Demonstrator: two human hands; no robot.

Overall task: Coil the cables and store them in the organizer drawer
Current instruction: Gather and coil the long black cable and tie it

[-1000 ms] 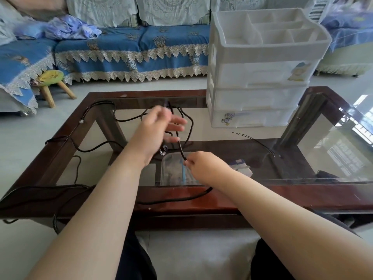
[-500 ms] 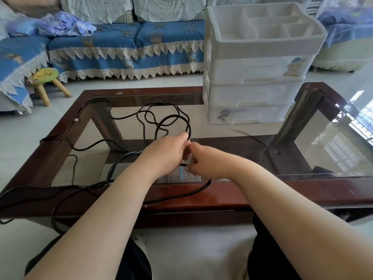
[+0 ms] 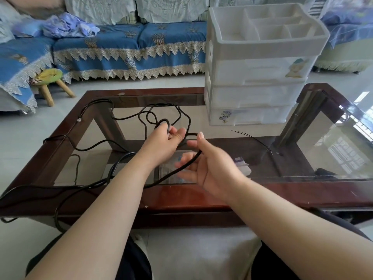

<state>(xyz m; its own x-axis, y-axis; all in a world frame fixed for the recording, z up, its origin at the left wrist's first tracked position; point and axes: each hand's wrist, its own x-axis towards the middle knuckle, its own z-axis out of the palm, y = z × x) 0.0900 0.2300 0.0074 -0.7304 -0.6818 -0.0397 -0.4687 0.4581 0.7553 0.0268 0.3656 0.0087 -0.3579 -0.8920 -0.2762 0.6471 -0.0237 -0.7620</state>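
At mid-frame the left hand (image 3: 163,141) grips gathered loops of the black cable (image 3: 96,144), whose slack sprawls over the glass-topped table (image 3: 302,190) toward the lower left. Just beside it, the right hand (image 3: 210,166) is blurred; its fingers appear loosely spread, the cable draped across them rather than pinched. The white organizer (image 3: 258,77) stands at upper right, drawers closed.

Both forearms reach forward, bare. Left hand (image 3: 163,141) raised, fingers curled tight, gripping the cable (image 3: 187,120) loops. Right hand (image 3: 210,166) just beside it, palm turned inward, fingers loosely spread and blurred; cable seems to lie across them, thumb up
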